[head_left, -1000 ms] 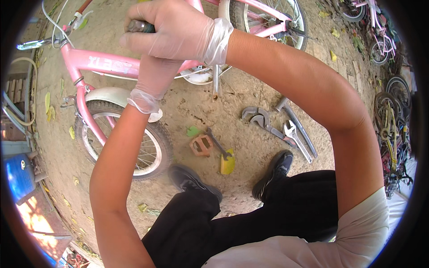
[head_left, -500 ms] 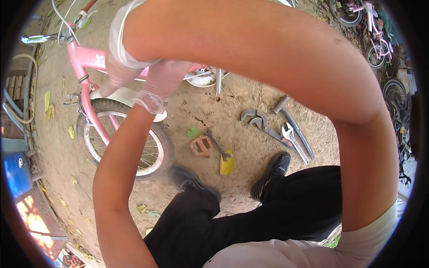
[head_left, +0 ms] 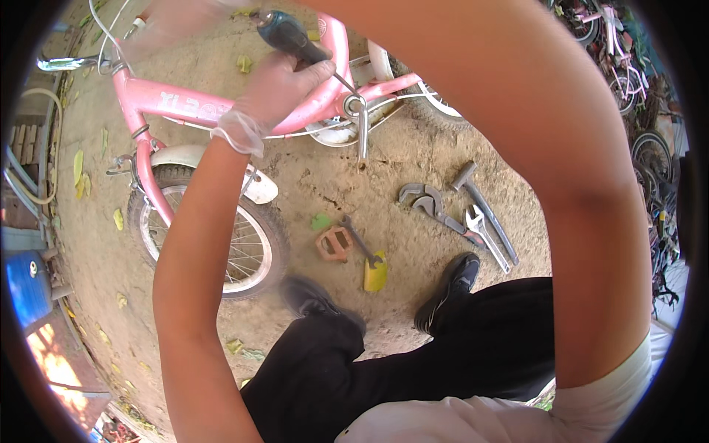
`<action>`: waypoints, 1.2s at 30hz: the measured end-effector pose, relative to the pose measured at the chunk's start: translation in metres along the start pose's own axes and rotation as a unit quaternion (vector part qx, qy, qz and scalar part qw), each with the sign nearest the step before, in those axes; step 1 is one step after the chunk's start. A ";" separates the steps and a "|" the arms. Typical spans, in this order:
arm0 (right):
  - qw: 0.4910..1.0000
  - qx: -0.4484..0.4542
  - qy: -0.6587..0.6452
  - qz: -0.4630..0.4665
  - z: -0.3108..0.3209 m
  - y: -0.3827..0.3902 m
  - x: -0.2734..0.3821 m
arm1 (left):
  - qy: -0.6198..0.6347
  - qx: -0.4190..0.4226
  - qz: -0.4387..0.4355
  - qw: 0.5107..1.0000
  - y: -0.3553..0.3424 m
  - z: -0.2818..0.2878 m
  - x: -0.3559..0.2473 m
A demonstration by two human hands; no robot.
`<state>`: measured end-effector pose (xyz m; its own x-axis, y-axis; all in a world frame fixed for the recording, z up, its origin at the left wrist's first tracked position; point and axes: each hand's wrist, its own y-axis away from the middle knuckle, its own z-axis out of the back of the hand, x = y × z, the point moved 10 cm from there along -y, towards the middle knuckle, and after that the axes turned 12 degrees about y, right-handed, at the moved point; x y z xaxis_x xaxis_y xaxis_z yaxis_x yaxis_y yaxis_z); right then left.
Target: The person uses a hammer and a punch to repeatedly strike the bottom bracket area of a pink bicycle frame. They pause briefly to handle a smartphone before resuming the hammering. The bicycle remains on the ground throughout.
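Note:
My gloved left hand [head_left: 284, 88] is closed on a screwdriver with a dark teal handle [head_left: 284, 33], whose thin shaft slants down toward the bottom bracket [head_left: 353, 106] of a pink bicycle [head_left: 136, 100]. The crank arm [head_left: 362, 144] hangs downward there, with no pedal on it. My gloved right hand [head_left: 181, 18] is at the top left, above the frame tube, smeared by motion and partly out of the picture; its fingers are unclear.
On the dirt ground [head_left: 399, 310] lie an orange pedal [head_left: 334, 244], an open-end wrench [head_left: 360, 238], a large grey wrench [head_left: 439, 210], an adjustable wrench [head_left: 487, 238] and a hammer [head_left: 480, 199]. Other bicycles [head_left: 624, 85] stand at the right; a blue barrel [head_left: 26, 288] is at the left.
My right hand has lifted away from my left hand and swung up and leftward. My left hand has shifted slightly up, and the screwdriver's handle and shaft are now uncovered.

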<state>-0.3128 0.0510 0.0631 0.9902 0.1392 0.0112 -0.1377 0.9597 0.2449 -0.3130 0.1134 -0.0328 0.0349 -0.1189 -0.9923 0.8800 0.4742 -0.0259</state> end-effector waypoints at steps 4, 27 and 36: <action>0.999 -0.010 -0.017 -0.029 0.010 0.011 -0.019 | -0.032 -0.046 0.040 0.998 -0.009 -0.003 -0.006; 0.846 -0.133 -0.485 -0.180 -0.039 0.104 -0.231 | -0.090 0.062 0.060 0.992 -0.095 -0.093 -0.012; 0.582 -0.326 -0.731 -0.141 -0.106 0.159 -0.177 | 0.019 0.041 0.038 0.998 -0.085 -0.090 -0.014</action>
<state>-0.5126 0.2044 -0.0027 -0.1292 0.0544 0.9901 0.5286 0.8486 0.0224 -0.4313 0.1534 -0.0278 0.0870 -0.0504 -0.9949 0.9111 0.4079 0.0589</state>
